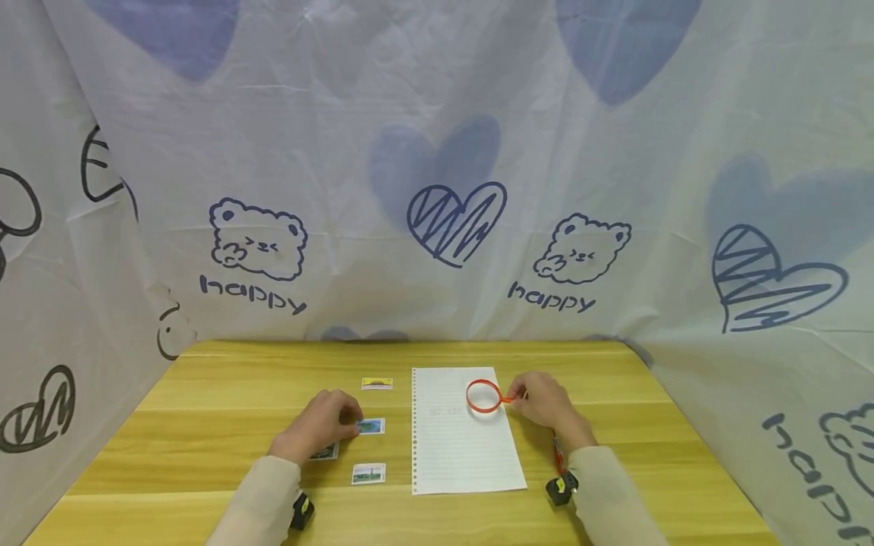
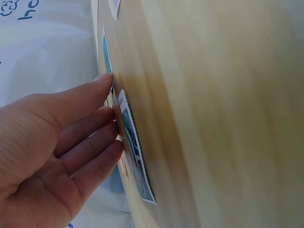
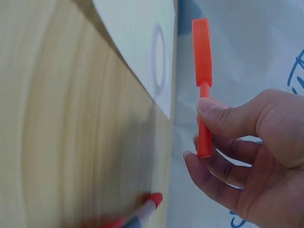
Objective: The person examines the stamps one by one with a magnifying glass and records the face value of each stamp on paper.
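Observation:
With its thumb and fingertips, my left hand pinches the left edge of a blue-green postage stamp. In the left wrist view that stamp shows beyond the thumb tip. A dark green stamp lies on the table beside the fingers, partly hidden by the left hand in the head view. My right hand pinches the handle of a small red magnifying glass. Its round frame is held above a lined sheet of paper, apart from it, casting a ring-shaped shadow.
A yellow stamp lies farther back, and a stamp with a pale landscape lies nearer. A red-and-white pen rests on the wooden table under the right forearm. Printed white cloth hangs behind and along both sides.

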Action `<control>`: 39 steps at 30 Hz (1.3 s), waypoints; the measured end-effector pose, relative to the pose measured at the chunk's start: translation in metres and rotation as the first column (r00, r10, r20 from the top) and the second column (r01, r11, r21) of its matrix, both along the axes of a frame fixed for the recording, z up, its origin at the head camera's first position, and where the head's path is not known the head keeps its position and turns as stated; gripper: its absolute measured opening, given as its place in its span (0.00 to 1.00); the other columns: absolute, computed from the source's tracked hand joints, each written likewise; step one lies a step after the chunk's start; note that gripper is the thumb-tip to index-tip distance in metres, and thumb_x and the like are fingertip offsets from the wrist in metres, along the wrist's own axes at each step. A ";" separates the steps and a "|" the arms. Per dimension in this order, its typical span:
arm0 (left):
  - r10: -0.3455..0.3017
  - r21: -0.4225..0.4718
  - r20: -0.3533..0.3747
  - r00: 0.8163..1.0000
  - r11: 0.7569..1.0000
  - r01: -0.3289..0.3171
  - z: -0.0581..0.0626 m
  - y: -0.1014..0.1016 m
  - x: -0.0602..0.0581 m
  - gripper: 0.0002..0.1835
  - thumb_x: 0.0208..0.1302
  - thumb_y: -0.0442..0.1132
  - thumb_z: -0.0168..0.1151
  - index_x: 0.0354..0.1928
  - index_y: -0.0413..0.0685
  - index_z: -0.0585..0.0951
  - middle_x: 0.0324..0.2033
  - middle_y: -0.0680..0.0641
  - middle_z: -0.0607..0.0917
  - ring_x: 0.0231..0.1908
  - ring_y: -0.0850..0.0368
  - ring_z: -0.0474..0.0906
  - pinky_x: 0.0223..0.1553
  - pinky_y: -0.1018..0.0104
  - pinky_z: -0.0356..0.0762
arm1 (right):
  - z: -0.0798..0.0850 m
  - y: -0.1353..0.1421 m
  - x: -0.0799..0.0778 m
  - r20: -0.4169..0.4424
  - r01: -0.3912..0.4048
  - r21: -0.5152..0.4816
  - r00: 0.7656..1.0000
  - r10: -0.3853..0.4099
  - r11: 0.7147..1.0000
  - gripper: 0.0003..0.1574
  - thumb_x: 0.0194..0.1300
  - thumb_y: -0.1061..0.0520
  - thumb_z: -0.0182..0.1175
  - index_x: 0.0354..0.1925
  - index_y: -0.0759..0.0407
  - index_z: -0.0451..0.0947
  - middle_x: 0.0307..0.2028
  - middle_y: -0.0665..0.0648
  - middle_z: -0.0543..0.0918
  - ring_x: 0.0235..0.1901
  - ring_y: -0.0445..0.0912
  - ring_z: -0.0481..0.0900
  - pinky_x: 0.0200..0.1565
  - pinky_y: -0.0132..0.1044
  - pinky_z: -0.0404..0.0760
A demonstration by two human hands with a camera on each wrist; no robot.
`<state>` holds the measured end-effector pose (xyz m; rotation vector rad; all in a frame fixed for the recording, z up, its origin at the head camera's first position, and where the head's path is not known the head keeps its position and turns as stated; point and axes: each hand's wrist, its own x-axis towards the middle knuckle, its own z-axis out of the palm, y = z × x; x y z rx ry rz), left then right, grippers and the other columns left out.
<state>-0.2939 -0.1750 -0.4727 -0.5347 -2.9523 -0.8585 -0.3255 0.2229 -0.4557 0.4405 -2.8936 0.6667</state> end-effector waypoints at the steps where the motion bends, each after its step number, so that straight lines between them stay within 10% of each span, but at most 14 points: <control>1: 0.000 0.001 0.000 1.000 1.000 0.000 0.000 0.000 0.000 0.05 0.57 0.33 0.77 0.36 0.48 0.89 0.37 0.51 0.90 0.39 0.56 0.82 0.47 0.53 0.84 | -0.001 -0.003 -0.001 0.001 -0.003 0.003 1.000 0.003 1.000 0.09 0.54 0.67 0.72 0.27 0.55 0.84 0.26 0.49 0.84 0.30 0.41 0.77 0.35 0.38 0.76; 39: -0.002 -0.007 -0.009 1.000 1.000 0.002 0.000 0.000 0.000 0.06 0.57 0.33 0.77 0.36 0.47 0.89 0.38 0.50 0.90 0.42 0.52 0.84 0.51 0.50 0.84 | -0.001 -0.082 -0.003 -0.002 -0.160 0.026 0.987 0.161 0.987 0.08 0.56 0.67 0.72 0.28 0.56 0.85 0.28 0.50 0.86 0.31 0.42 0.77 0.35 0.37 0.77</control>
